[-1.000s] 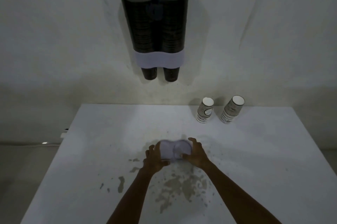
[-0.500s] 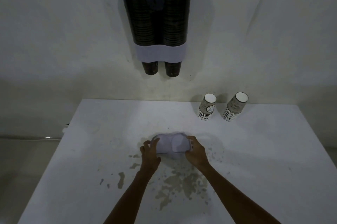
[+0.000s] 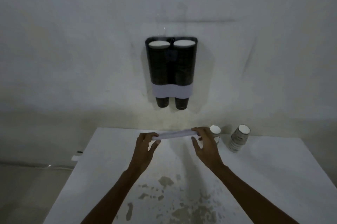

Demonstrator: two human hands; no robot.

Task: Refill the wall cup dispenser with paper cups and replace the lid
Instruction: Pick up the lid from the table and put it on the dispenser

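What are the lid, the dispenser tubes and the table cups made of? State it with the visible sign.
Lid: likely matte white plastic; thin, rigid, held level between left hand and right hand.
Dispenser tubes: probably dark tinted plastic; the stacked cups' ridges show faintly through.
Table cups: paper, with white interiors and printed sides.

We see two bare forearms rising from the bottom edge, one either side of the stained patch on the table (image 3: 273,160). No sleeves reach into view: each arm is uncovered from the frame edge to the wrist. Our left hand (image 3: 145,146) and right hand (image 3: 205,144), over the table's far half, carry no glove, ring, watch or band that we can make out. The light is dim, so finer marks on the hands cannot be told.
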